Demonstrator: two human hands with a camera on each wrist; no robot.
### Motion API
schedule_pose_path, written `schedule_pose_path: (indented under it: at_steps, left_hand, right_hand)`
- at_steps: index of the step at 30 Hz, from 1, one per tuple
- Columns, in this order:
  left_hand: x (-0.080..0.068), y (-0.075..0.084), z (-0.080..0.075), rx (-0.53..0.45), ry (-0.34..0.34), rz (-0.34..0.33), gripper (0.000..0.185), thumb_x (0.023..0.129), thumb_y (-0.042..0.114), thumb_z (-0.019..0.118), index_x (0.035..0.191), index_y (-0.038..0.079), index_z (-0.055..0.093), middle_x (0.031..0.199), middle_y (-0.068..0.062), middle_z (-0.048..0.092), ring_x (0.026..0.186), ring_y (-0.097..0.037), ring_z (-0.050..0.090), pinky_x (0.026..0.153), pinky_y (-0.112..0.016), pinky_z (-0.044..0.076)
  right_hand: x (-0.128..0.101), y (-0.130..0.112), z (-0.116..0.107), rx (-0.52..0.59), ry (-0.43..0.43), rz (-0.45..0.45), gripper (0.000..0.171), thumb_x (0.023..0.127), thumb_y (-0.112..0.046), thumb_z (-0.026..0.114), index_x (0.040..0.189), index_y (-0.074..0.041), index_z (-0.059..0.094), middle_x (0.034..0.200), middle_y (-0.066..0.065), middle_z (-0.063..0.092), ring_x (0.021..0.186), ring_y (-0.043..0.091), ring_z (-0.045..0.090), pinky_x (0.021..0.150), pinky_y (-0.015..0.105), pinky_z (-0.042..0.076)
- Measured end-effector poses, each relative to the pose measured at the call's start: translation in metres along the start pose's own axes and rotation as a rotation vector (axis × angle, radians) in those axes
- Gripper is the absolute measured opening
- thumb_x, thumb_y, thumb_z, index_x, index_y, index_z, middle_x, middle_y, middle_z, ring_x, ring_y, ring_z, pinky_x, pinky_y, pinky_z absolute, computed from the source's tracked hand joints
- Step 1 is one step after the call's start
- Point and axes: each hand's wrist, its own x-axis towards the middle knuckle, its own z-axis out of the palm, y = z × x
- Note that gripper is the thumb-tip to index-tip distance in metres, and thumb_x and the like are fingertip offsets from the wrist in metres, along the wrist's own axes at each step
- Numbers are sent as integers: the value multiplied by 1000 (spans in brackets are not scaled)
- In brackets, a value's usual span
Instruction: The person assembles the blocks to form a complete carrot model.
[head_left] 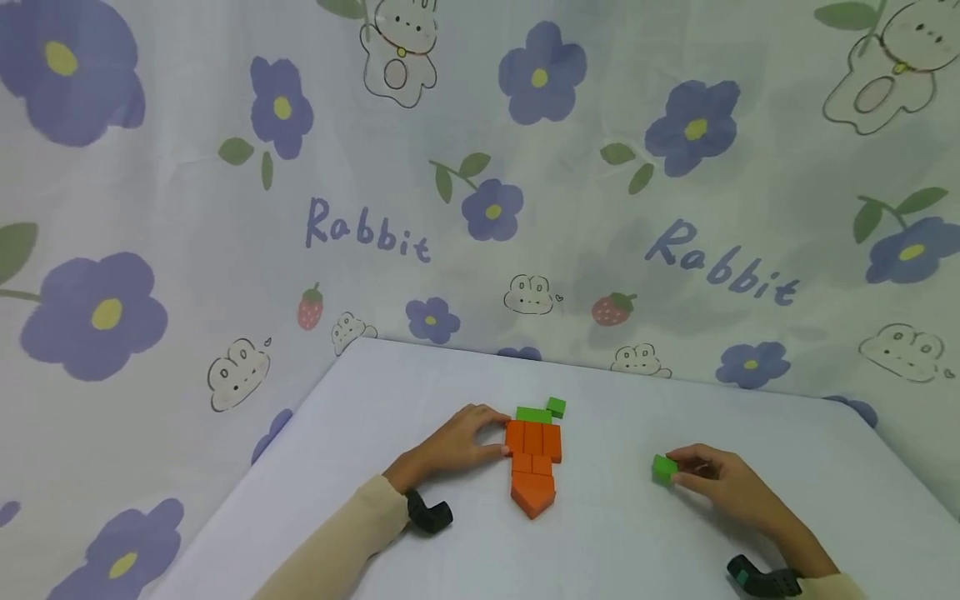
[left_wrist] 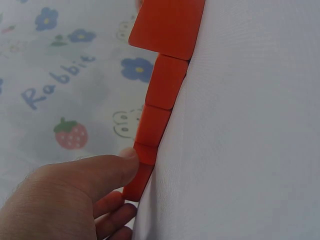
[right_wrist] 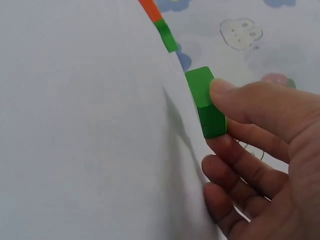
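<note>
On the white table, left hand presses fingertips against the orange block carrot, long axis running away from the person. Right hand pinches a loose green cube, well apart to the carrot's right; green leaf blocks cap the far end.

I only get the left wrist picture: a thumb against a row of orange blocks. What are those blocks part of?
Observer: From the head view, the orange blocks form a carrot shape lying flat on the table, tip toward the person.
Operator: Anything on top of it?
Observer: A flat green piece sits at its wide end, with a small green cube just beyond.
Operator: And the other hand?
Observer: The right hand is off to the right, pinching a separate green block that rests on the table.
Operator: Is my hand lifting the carrot?
Observer: No, the left hand only touches its left side.
</note>
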Motion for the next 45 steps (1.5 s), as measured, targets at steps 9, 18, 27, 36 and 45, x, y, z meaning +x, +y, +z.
schedule_pose_path:
  at_steps: [9,18,27,36,45]
  left_hand:
    - [-4,-2,-1,3,14,-9,57,93,55,64,141,25,56,139,5,57,131,-17,49,111,-45,42]
    - [-2,-3,-6,23,-4,-6,58,93,55,63,142,25,55,140,5,57,131,-16,48,112,-43,42]
    - [2,-3,-5,-2,-8,9,57,93,53,64,142,24,55,140,4,56,131,-16,48,112,-44,42]
    - [6,-1,-4,7,-2,24,55,94,52,63,141,24,56,139,5,57,129,-15,49,111,-42,42]
    - [4,-2,1,3,9,40,54,94,50,65,140,22,57,137,3,59,126,-17,50,108,-43,44]
  right_hand:
    - [34,-37,-17,-38,5,-139,29,95,-26,70,118,-9,66,109,4,69,94,-2,59,75,23,54]
    - [90,-99,-16,-149,-37,-258,31,94,-25,71,121,-10,66,112,4,68,99,16,62,81,24,52]
    - [147,-130,27,-104,-133,-275,33,94,-23,71,123,-7,66,118,9,66,104,23,64,89,37,56]
    - [179,-132,75,-87,-247,-210,30,96,-19,67,123,-7,65,120,9,65,109,24,62,92,39,56]
    - [193,-125,110,-155,-298,-148,25,97,-17,65,121,-7,66,118,8,64,106,21,61,93,39,55]
